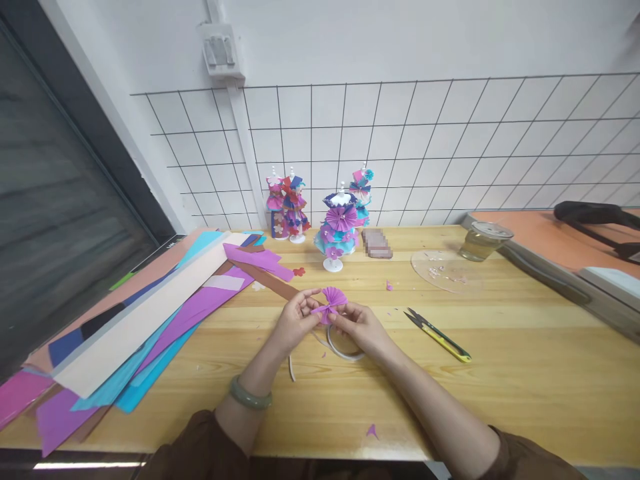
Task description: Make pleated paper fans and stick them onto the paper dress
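Head view: both hands are out over the wooden table (525, 407), meeting near its middle. Left hand (299, 321) comes up from lower left, fingers curled, thumb forward, pinching the left side of a pleated purple paper piece (335, 297). Right hand (361, 327) mirrors it from the lower right, thumb and fingertips closed on the right side of the same piece, near its gathered middle. Grip narrow on both. Piece sits between the two hands, its fanned part spreading upward. Forearms converge in a V; the right one looks longer and straighter, the left is bent more steeply and wears a greenish bangle (250, 395). Brown sleeves (193, 445) end below the elbows' reach into frame. Pale ring (345, 356) lies just under the right hand; can't tell if it's touched. Yellow-handled snips (440, 339) lie right of the right hand, apart from it. Long coloured paper strips (150, 313) are piled left of the left hand. Nearest paper-dressed stand (341, 219) is upright beyond the hands.
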Demonstrator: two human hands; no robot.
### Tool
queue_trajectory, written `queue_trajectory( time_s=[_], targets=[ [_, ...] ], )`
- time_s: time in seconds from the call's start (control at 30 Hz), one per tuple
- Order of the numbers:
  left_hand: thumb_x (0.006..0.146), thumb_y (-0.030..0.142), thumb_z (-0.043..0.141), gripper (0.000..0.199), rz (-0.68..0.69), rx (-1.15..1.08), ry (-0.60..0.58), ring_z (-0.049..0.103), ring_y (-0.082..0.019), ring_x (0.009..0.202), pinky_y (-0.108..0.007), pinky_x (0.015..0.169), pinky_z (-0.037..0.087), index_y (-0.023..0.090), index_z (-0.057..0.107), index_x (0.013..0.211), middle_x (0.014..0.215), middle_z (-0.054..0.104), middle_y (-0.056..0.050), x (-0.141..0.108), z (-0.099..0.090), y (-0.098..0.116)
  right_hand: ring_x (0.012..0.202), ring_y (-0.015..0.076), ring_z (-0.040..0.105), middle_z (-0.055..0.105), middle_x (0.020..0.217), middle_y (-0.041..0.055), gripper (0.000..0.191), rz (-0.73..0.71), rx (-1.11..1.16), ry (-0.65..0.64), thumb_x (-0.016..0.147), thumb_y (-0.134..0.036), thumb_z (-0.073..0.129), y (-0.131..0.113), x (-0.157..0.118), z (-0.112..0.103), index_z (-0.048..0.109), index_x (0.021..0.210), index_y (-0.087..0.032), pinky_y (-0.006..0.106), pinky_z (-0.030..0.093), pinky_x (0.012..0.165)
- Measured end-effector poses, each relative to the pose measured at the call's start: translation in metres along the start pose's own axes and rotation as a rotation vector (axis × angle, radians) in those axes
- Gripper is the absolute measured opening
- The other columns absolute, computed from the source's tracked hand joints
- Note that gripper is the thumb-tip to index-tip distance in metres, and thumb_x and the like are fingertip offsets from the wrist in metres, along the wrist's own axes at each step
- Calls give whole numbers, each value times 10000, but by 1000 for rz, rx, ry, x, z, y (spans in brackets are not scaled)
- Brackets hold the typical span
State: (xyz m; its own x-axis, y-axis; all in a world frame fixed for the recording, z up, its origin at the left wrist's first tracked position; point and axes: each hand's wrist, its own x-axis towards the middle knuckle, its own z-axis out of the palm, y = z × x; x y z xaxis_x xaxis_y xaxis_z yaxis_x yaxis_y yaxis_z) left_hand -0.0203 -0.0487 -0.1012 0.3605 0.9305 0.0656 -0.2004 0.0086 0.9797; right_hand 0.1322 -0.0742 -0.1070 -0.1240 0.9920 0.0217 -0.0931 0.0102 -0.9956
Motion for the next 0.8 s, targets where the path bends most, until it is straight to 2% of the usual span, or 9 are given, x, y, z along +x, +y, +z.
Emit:
queue_trajectory(
  time_s=[0.3, 0.47, 0.8],
  targets=[
    [629, 178, 674, 454, 12, 72, -14, 522, -96, 723, -217, 684, 421, 122, 521, 1052, 745, 518, -4, 1, 0, -5, 554, 94, 530, 630, 777, 33, 381, 5, 54, -47, 620, -447, 687, -2, 0, 3, 613, 853, -155, 239, 434, 540],
    [616, 171, 693, 425, -4, 41, -38, 539, -102, 746, -223, 702, 428, 123, 547, 1013, 777, 541, -18, 1, -1, -6, 522, 87, 509, 616, 679, 17, 342, -4, -19, -50, 644, -454, 668, 0, 0, -2, 621, 789, -149, 233, 414, 529],
    [600, 180, 698, 440, -70, -78, 58, 561, -111, 720, -234, 673, 444, 126, 565, 1017, 804, 593, -39, 3, -6, -3, 500, 87, 490, 600, 623, 11, 360, 35, -98, -53, 634, -482, 662, 1, -1, -5, 617, 741, -141, 233, 386, 518]
  ],
)
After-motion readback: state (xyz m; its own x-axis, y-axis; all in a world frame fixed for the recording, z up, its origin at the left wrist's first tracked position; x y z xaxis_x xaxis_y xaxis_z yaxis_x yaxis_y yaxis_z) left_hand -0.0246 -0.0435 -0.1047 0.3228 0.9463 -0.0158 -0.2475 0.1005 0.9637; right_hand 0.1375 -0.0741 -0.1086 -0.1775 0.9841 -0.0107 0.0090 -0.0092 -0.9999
